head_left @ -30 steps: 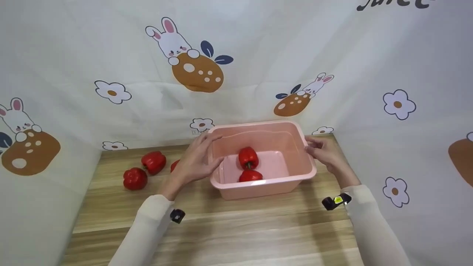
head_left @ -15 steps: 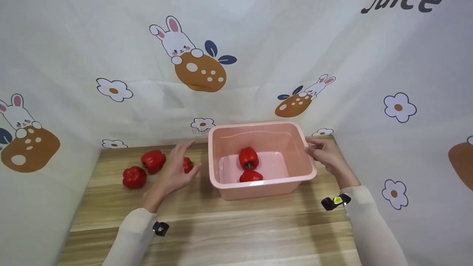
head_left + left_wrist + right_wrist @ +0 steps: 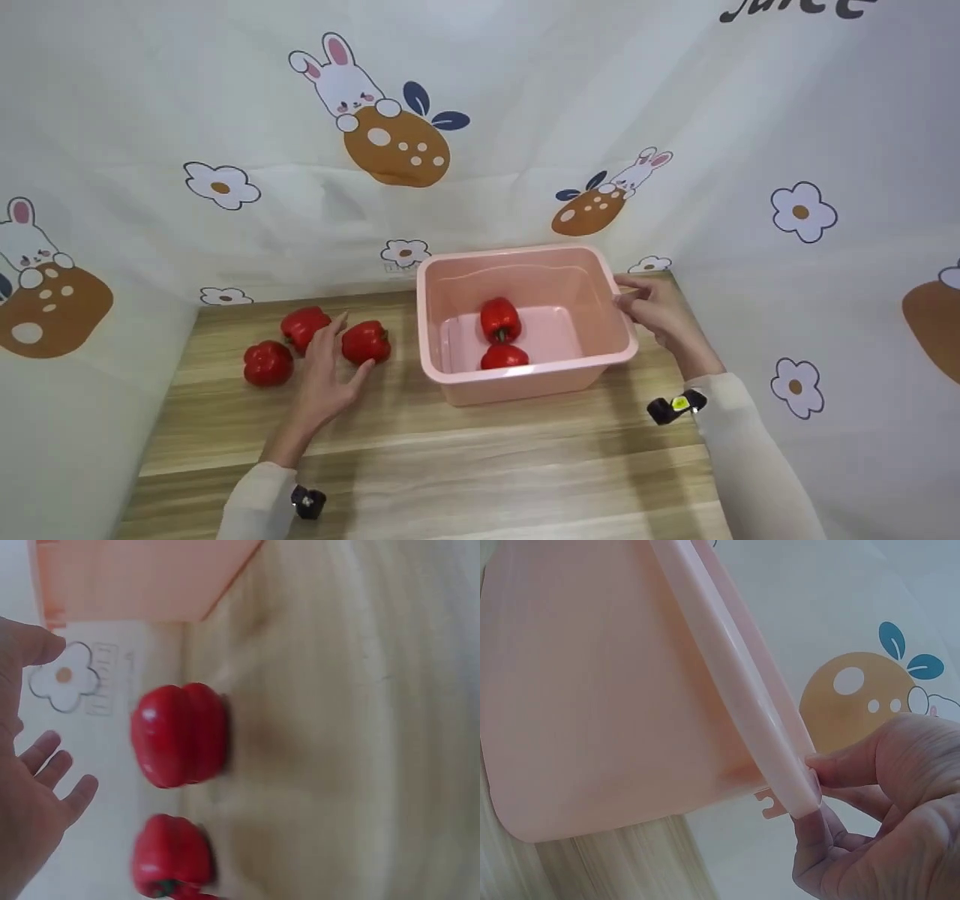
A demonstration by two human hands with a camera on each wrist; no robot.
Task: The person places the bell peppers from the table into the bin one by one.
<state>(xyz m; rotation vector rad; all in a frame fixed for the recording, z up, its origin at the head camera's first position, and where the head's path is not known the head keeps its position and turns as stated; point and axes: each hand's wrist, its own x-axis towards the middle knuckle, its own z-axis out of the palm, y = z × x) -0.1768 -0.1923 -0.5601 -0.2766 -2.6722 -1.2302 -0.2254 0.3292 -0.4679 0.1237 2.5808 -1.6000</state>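
Observation:
My left hand (image 3: 328, 382) hovers with spread fingers around a red bell pepper (image 3: 366, 342) left of the bin; in the left wrist view the hand (image 3: 30, 787) is apart from that pepper (image 3: 180, 735). Two more red bell peppers, one farther back (image 3: 304, 328) and one at the far left (image 3: 268, 364), lie beside it. With thumb and fingers my right hand (image 3: 660, 315) pinches the right rim of a pink plastic bin (image 3: 525, 382), as the right wrist view of the hand (image 3: 900, 817) shows. Inside the bin lie two red peppers, one upright (image 3: 499, 319) and one in front (image 3: 504, 356).
The bin stands on a wood-grain table (image 3: 480, 465) near the back. A pale cloth (image 3: 495, 187) printed with rabbits and flowers rises behind the table and along both sides.
My left hand has moved away from the bin's left rim, leftward to the nearest loose pepper, which is now uncovered. The right hand has stayed on the rim.

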